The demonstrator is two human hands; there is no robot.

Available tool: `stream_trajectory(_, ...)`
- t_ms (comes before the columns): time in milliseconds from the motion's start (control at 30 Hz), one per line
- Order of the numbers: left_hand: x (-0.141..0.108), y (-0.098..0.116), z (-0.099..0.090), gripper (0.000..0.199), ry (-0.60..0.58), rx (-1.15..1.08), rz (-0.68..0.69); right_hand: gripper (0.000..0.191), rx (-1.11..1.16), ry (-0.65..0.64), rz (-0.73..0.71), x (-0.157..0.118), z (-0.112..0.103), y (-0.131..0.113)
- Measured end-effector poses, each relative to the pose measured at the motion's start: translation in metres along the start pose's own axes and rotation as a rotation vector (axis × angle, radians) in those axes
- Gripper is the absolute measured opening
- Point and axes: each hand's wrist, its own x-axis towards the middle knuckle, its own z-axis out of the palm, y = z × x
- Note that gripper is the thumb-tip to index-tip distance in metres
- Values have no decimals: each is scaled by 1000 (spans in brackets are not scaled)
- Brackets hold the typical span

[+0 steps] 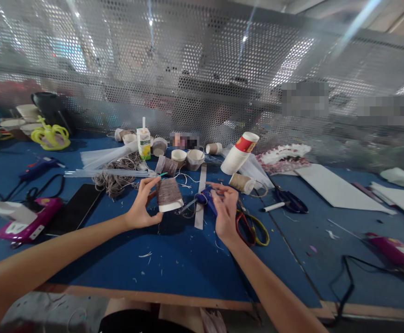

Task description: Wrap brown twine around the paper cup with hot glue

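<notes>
My left hand [142, 207] grips a paper cup wound with grey-brown yarn [169, 192], fingers at its top and thumb at its lower rim. The cup is tilted above the blue table, its white rim showing at the bottom. In my right hand [225, 210] is a blue hot glue gun [208, 200], partly covered by the fingers. Its nozzle points left, a short way from the cup. Beneath the gun lies a pale flat strip [199, 219]. Red-and-yellow-handled scissors [252, 226] rest just right of my right hand.
Behind my hands are a yarn tangle [116, 175], a drink carton [144, 144], stacked paper cups [238, 155] and several yarn-wrapped cups. A phone [78, 208] and a second blue glue gun [39, 168] lie left. Dark-handled scissors [294, 200] lie right. A perforated metal screen [202, 69] closes the back.
</notes>
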Motion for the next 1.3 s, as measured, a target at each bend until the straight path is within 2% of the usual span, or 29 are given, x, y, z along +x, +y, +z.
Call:
stream_trajectory(67,-1,-1,-1,80,-37,-65,-7,47,-11,-271,-182,-3,1,-2)
stream_trajectory(133,-3,-1,-2,80,-95,-133,-1,75,-81,-481,-314,-6,2,-4)
stream_trajectory(200,-4,0,-4,82,-156,-167,1,95,-177,-586,-369,-9,4,-4)
stream_trajectory(267,-5,2,-4,84,-222,-153,-7,97,-236,-638,-382,-10,5,-2)
stream_trajectory(367,-4,4,-3,90,-277,-73,16,92,-256,-605,-411,-10,5,1)
stream_trajectory(500,0,7,-1,102,-278,93,74,94,-359,-568,-446,-9,4,3)
stream_trajectory(700,4,7,1,94,-262,185,112,93,-452,-647,-433,-11,4,0)
stream_trajectory(867,3,4,1,81,-189,234,79,96,-417,-705,-431,-3,-2,-5)
stream_trajectory(900,2,3,1,79,-158,241,63,91,-393,-691,-438,-1,-4,-6)
stream_trajectory(967,1,0,1,79,-78,260,8,73,-386,-580,-418,6,-10,-5)
stream_trajectory(1033,1,-1,2,80,11,284,-63,59,-491,-401,-348,14,-17,-1)
stream_trajectory(1100,3,-2,2,79,94,312,-105,56,-717,-320,-282,20,-25,8)
stream_trajectory(1200,5,-1,2,76,168,370,-112,48,-978,-442,-203,25,-32,24)
stream_trajectory(1300,6,0,2,77,187,410,-101,45,-1102,-509,-238,22,-34,36)
